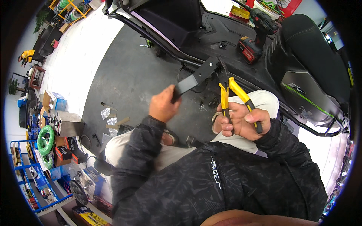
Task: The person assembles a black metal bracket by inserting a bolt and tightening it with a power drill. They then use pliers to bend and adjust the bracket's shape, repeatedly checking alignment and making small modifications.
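My left hand (163, 105) grips the lower end of a flat black metal bracket (196, 77), holding it slanted up to the right. My right hand (243, 120) is closed around the yellow-and-black handles of a pair of pliers (228, 90), whose dark jaws reach up to the upper end of the bracket near the frame of a black scooter (211, 34). Whether the jaws bite on the bracket or on a part beside it, I cannot tell. Both forearms are in dark patterned sleeves, above my light trousers.
A red-and-black cordless drill (256, 35) stands on the scooter's footboard. The scooter's black seat (309, 49) is at the right. Scraps of plastic wrap and cardboard (111, 120) lie on the grey floor. Boxes, a green hose coil (45, 139) and blue shelving (34, 188) crowd the left.
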Tool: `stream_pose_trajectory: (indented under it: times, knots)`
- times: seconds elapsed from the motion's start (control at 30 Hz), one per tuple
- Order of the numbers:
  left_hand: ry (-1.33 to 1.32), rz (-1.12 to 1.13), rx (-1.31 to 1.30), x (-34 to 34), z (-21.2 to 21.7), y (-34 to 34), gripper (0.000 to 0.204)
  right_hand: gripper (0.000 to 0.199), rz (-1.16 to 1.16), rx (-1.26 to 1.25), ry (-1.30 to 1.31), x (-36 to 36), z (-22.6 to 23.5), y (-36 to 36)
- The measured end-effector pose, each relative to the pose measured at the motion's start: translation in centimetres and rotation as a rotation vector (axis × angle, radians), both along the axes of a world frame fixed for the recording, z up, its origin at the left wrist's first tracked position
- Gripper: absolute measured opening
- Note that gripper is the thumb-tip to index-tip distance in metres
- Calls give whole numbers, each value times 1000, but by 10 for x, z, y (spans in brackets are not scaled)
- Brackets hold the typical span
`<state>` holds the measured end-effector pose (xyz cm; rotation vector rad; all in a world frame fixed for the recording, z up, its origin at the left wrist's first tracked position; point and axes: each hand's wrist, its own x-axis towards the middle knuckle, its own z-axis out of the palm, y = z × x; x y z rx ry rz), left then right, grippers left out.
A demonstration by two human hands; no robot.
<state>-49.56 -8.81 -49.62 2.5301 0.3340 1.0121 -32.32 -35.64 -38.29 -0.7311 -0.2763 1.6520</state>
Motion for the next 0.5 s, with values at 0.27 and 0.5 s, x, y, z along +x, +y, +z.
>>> stream_pose_trajectory:
  times: [0.27,0.5]
  knots:
    - [250,-244,568,-38,111,70,56,98,253,-53,80,4,10,-35]
    - [227,-435,873,-30,195,90,47,98,418,-71,70,9,13,-46]
